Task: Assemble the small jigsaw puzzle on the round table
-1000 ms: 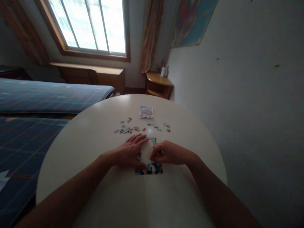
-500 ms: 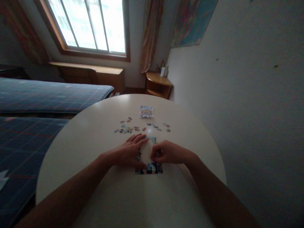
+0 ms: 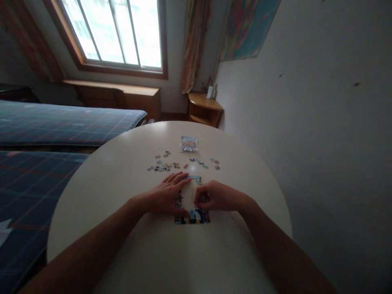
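While left fingers [image 3: 181,177] spread over one puzzle [image 3: 196,217], right fingers [image 3: 199,192] together; one leaflet [image 3: 188,144] beyond.

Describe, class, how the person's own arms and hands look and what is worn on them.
The left forearm and right forearm are bare as far as they show, with no sleeve in view. The left hand and right hand have no gloves; no ring, watch or marking can be made out.

One camera here, on the person's head, facing forward, tilted down. Wide view: left hand [image 3: 167,196] and right hand [image 3: 219,196] close, just below centre; table [image 3: 183,253] underneath; window [image 3: 119,30] far, upper left; wall [image 3: 306,143] right.
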The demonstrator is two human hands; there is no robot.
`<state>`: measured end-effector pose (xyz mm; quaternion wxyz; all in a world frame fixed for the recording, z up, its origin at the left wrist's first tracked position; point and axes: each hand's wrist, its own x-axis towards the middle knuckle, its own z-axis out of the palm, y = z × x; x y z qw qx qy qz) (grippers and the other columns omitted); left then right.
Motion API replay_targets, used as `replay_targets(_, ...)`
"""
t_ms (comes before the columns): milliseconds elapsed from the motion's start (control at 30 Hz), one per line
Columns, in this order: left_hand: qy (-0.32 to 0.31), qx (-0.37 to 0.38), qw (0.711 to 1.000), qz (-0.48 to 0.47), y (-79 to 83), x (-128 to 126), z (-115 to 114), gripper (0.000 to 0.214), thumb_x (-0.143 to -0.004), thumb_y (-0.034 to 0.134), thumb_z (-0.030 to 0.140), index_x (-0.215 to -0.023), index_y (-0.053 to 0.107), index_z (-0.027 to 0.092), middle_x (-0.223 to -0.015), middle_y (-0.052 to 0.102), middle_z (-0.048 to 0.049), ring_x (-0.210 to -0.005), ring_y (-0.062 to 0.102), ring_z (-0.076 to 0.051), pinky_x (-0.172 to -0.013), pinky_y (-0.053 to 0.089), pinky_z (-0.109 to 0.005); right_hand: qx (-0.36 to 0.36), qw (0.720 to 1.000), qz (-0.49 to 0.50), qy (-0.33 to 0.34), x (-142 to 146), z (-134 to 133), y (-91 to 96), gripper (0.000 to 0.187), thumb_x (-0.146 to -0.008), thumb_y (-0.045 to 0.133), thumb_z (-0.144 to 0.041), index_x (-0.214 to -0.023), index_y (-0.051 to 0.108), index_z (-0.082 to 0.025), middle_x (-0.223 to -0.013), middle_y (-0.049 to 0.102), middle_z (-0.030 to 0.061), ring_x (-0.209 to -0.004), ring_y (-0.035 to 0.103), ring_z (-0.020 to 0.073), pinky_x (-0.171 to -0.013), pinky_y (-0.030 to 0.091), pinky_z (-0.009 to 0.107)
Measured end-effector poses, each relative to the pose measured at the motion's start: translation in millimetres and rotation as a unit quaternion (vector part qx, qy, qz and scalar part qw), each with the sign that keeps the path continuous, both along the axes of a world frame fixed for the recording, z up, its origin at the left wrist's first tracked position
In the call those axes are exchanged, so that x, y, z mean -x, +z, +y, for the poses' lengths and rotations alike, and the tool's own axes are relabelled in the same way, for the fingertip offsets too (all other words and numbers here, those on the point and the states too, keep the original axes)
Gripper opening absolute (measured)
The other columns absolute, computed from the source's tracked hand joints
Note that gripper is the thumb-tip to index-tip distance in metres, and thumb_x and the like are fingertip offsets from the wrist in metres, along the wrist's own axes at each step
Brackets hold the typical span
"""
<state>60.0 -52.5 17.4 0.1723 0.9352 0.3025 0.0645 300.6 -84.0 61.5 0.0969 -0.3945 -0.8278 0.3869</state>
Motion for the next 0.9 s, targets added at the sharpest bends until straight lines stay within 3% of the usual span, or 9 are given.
replay_targets(900, -0.003, -0.006, 1.000, 0.001, -2.1, 0.3, 1.4, 0.107, -0.071, 0.064, 0.075, -0.153, 0.024, 0.020, -0.161, 0.019, -0.0149, -0.148, 0.013, -0.035, -0.119, 0.018, -0.050, -0.003, 1.000, -0.007, 0.001, 1.5, -0.7, 3.1, 0.011, -0.074, 0.067, -0.012, -0.084, 0.071, -0.016, -0.068, 0.064, -0.0023, -0.059, 0.054, 0.0080, -0.060, 0.042, 0.018)
